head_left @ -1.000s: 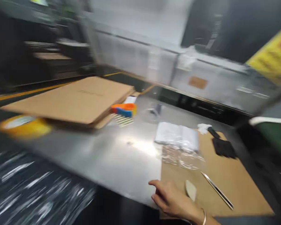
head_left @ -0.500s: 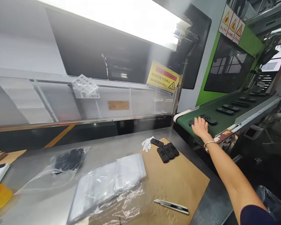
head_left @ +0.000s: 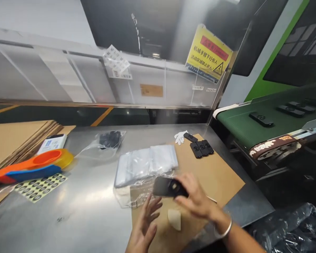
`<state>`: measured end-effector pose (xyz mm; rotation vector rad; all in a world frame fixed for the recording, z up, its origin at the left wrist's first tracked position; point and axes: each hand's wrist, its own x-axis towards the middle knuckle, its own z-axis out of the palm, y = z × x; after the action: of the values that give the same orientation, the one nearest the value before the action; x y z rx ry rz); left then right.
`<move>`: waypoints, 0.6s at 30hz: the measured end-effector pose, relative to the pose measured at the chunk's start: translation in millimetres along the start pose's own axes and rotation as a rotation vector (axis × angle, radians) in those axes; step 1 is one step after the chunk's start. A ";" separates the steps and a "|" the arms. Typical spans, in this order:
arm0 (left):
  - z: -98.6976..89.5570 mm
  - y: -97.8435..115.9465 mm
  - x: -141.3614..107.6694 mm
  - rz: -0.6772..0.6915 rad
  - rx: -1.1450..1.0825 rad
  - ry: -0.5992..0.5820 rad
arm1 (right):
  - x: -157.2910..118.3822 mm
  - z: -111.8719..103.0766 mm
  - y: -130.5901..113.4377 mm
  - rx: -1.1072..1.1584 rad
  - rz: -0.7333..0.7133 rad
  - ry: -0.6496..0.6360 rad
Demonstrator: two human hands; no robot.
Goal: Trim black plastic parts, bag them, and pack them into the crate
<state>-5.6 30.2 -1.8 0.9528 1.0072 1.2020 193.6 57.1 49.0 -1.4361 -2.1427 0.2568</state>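
My right hand (head_left: 196, 196) holds a black part (head_left: 163, 187) by its right end, above the brown cardboard sheet (head_left: 218, 175). Just left of and below that part, my left hand (head_left: 146, 223) has its fingers spread and holds nothing. Several black parts (head_left: 201, 149) lie at the far end of the cardboard, beside a white glove (head_left: 179, 137). Clear plastic bags (head_left: 147, 163) are stacked left of the cardboard. A pale rounded piece (head_left: 175, 219) rests on the cardboard below my right hand.
More black parts (head_left: 261, 119) lie on the green conveyor (head_left: 239, 128) at right. An orange and blue tape dispenser (head_left: 31, 168), a sticker sheet (head_left: 40, 186) and stacked cardboard (head_left: 18, 140) occupy the left. A bag with dark contents (head_left: 109, 140) lies further back.
My right hand has moved from the conveyor to above the cardboard, now holding a black part. My left hand has come into view. The view has turned left and down.
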 end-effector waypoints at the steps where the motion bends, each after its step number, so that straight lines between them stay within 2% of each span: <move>1: 7.3 -2.4 -0.3 -0.046 -0.116 0.058 | -9.0 18.3 -21.7 0.072 -0.024 -0.024; 3: 12.7 -5.2 -0.8 -0.138 -0.239 0.184 | -25.4 46.9 -47.0 0.205 -0.063 -0.068; 4: 10.5 -5.9 -1.8 -0.148 -0.245 0.241 | -32.8 58.1 -50.1 0.240 -0.030 -0.056; 6: -1.0 -6.7 -5.9 -0.093 -0.174 0.288 | -46.8 77.5 -41.5 0.196 0.094 -0.016; 8: -16.1 -6.9 -12.8 0.000 -0.051 0.219 | -59.6 95.0 -22.9 0.027 0.216 0.004; 11: -33.4 -6.3 -24.0 0.129 0.132 -0.016 | -73.5 112.0 -2.6 -0.107 0.232 -0.029; 14: -40.4 -5.5 -29.8 0.263 0.305 -0.132 | -75.6 101.1 -10.8 0.023 0.195 0.007; 16: -41.9 -5.6 -30.2 0.337 0.406 -0.148 | -70.2 78.8 -32.5 0.173 0.135 0.048; 18: -42.6 -6.3 -29.2 0.414 0.481 -0.160 | -61.3 54.7 -60.4 0.291 -0.023 0.049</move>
<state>-47.0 2.5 -16.9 1.6726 1.0190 1.2126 133.8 -15.5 9.7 -1.2376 -1.9859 0.4974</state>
